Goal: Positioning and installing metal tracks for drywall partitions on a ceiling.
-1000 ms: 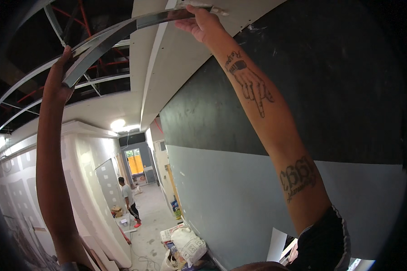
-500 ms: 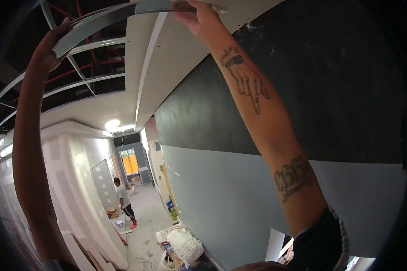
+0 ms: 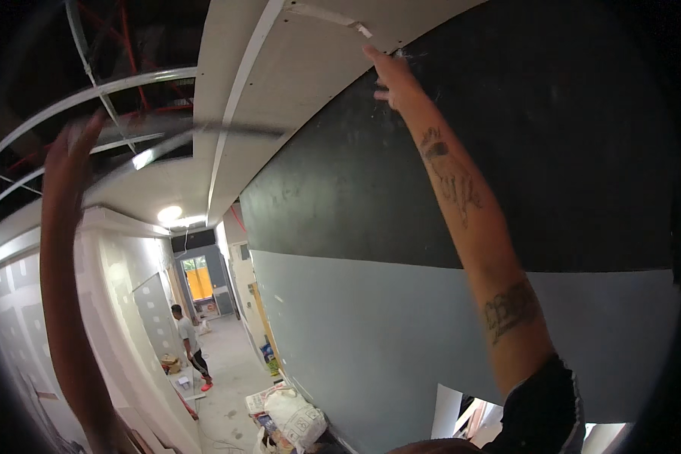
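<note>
Overhead on the right, my right hand (image 3: 395,79) is raised with fingers apart and holds nothing. Its fingertips are close to the ceiling board (image 3: 310,72), just below a small white scrap (image 3: 364,30) on that surface. My left hand (image 3: 69,151) is raised on the other side, smeared by motion, its fingers toward the open ceiling frame. A long thin metal strip (image 3: 212,129), also blurred, runs from beside my left hand toward the dark wall. Whether the left fingers grip it cannot be made out.
The ceiling grid (image 3: 106,87) of metal channels is exposed at upper left. A black and grey wall (image 3: 371,318) runs along my right. Filled white sacks (image 3: 293,416) lie on the floor below. Farther down the corridor a person (image 3: 189,340) stands beside the patched plasterboard wall (image 3: 113,280).
The metal strip has dropped from between my raised hands and come away from the right one. My right hand has moved right and down and opened; my left hand has lowered.
</note>
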Motion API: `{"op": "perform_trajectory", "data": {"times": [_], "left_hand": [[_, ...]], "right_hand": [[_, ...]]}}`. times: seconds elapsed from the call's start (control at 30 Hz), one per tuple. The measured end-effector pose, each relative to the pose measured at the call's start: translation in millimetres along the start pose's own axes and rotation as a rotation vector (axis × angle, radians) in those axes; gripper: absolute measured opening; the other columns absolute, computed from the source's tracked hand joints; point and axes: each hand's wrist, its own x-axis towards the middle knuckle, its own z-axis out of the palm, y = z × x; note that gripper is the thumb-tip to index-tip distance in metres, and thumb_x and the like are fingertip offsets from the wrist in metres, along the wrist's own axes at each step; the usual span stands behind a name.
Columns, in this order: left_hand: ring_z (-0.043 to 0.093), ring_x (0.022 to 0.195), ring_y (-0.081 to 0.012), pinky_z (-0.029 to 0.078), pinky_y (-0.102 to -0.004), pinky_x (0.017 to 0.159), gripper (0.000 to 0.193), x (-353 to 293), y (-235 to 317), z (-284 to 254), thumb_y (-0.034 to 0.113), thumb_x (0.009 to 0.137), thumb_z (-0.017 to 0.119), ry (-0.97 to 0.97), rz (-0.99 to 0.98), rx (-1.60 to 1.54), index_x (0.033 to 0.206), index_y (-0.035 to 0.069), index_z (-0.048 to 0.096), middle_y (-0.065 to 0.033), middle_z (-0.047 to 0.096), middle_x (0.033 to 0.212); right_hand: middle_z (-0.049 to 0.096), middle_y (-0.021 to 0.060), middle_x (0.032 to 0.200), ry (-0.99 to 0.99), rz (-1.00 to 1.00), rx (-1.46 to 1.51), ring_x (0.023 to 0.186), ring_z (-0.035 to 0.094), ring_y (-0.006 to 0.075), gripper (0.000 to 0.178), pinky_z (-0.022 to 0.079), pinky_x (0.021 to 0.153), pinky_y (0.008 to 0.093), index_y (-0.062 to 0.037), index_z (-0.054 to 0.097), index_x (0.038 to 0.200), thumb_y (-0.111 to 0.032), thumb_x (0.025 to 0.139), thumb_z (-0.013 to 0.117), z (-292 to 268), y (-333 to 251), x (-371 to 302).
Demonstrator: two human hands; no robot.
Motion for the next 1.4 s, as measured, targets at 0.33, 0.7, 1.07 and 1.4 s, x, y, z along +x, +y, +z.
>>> {"op": "perform_trajectory", "data": {"times": [0.33,0.7,1.07,1.4], "left_hand": [[0.045,0.111,-0.0287,0.032,-0.0369,0.095,0.046,-551,-164,-140,0.025,0.086,0.052,0.070,-1.080,0.600,0.123,0.001,0.042,-0.0196,0.048,0.119],[0.044,0.114,-0.0301,0.034,-0.0370,0.095,0.041,-947,-15,-147,0.023,0.085,0.049,-1.240,-1.743,0.863,0.120,0.000,0.048,-0.0208,0.047,0.122],[0.057,0.094,-0.0342,0.045,-0.0408,0.077,0.072,-863,76,-117,0.041,0.059,0.072,-0.761,-2.157,0.802,0.109,-0.002,0.045,-0.0232,0.059,0.098],[0.056,0.096,-0.0346,0.045,-0.0396,0.080,0.079,-882,68,-137,0.043,0.056,0.076,-0.709,-2.075,0.715,0.114,0.000,0.043,-0.0225,0.058,0.101]], "right_hand": [[0.058,0.0066,0.060,0.154,-0.733,-1.085,0.053,0.056,0.0134,0.021,0.046,0.055,0.0278,-0.0032,0.057,0.084,-0.021,0.086,0.046,-12,-34,65],[0.056,0.0020,0.061,-0.613,1.146,-0.691,0.052,0.050,0.0086,0.033,0.042,0.049,0.0233,-0.0026,0.058,0.067,-0.032,0.082,0.059,-107,315,-612],[0.061,0.0101,0.059,-1.835,1.148,-0.356,0.051,0.058,0.0230,0.026,0.046,0.053,0.0355,-0.0049,0.064,0.069,-0.031,0.070,0.064,-201,295,-1015],[0.058,0.0053,0.073,-0.844,2.082,-0.337,0.059,0.055,0.0150,0.064,0.047,0.053,0.0292,0.0026,0.035,0.126,-0.026,0.077,0.063,-159,352,-919]]}}
